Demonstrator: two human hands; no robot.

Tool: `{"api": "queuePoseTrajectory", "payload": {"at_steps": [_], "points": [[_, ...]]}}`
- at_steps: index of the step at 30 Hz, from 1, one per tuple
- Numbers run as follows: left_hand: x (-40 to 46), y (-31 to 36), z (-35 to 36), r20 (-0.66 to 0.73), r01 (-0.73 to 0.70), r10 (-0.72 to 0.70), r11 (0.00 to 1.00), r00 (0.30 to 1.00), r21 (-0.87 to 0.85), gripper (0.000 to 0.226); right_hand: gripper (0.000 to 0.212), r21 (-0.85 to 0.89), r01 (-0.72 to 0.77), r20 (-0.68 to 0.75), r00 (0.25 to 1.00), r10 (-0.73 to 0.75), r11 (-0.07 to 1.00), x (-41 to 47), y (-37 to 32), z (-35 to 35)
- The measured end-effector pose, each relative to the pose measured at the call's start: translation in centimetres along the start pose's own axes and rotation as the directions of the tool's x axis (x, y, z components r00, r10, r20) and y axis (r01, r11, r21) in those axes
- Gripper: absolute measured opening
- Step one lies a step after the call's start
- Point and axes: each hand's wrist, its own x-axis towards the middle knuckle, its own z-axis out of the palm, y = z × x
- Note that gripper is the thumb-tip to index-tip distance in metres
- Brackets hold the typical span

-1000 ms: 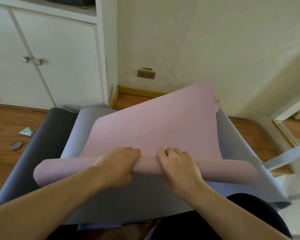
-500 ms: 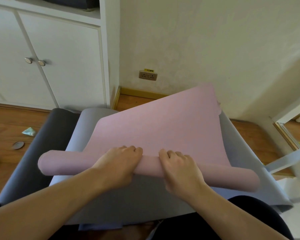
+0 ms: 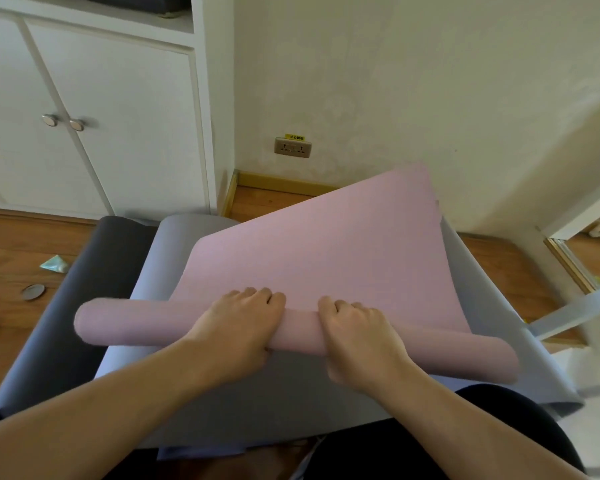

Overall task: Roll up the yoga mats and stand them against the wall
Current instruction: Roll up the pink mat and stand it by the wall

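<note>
Both hands (image 3: pixel 291 327) have rolled the pink mat (image 3: pixel 319 258) slightly further, seemingly thickening its roll.

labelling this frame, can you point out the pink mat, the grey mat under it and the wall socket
pink mat (image 3: pixel 326 258): head view, on its flat unrolled part.
grey mat (image 3: pixel 291 403): head view, bare stretch near the person.
wall socket (image 3: pixel 292 147): head view, middle of its faceplate.

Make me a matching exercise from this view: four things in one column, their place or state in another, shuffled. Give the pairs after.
Things:
1. pink mat
2. light grey mat
3. dark grey mat
4. wall socket

Places or states:
A. lowest layer, showing at the left
B. low on the wall
C. partly rolled, both hands on the roll
D. flat, directly under the pink one

Pairs: 1-C, 2-D, 3-A, 4-B
</note>
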Motion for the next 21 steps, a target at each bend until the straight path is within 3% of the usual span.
{"api": "queuePoseTrajectory", "payload": {"at_steps": [4,7,11,14,17,21], "points": [[0.1,0.5,0.1,-0.021,-0.041,0.044,0.993,0.999,0.115,0.046,0.053,0.039,0.007,-0.019,1.0,-0.006,0.999,-0.2,0.4,0.0],[0.4,0.2,-0.4,0.057,0.014,-0.015,1.0,0.998,0.024,0.032,0.064,0.016,-0.008,-0.05,0.999,0.009,1.0,-0.2,0.3,0.4],[0.5,-0.5,-0.5,0.109,0.061,-0.053,0.996,0.993,-0.07,0.031,0.068,-0.026,-0.034,-0.04,0.999,0.033,0.999,0.2,0.2,0.5],[0.1,-0.4,0.2,-0.031,-0.004,0.004,1.0,1.0,0.013,0.039,0.061,-0.026,-0.025,0.039,0.999,0.027,0.999,0.1,0.2,0.0],[0.1,-0.2,0.8,-0.054,-0.029,0.035,0.994,0.998,0.104,0.046,0.05,0.013,-0.005,0.001,1.0,0.005,1.0,-0.1,0.6,0.1],[0.4,-0.7,0.0,0.048,0.026,-0.026,0.999,0.999,-0.019,0.03,0.062,0.008,-0.027,-0.036,0.999,0.027,1.0,-0.5,0.4,0.3]]}}
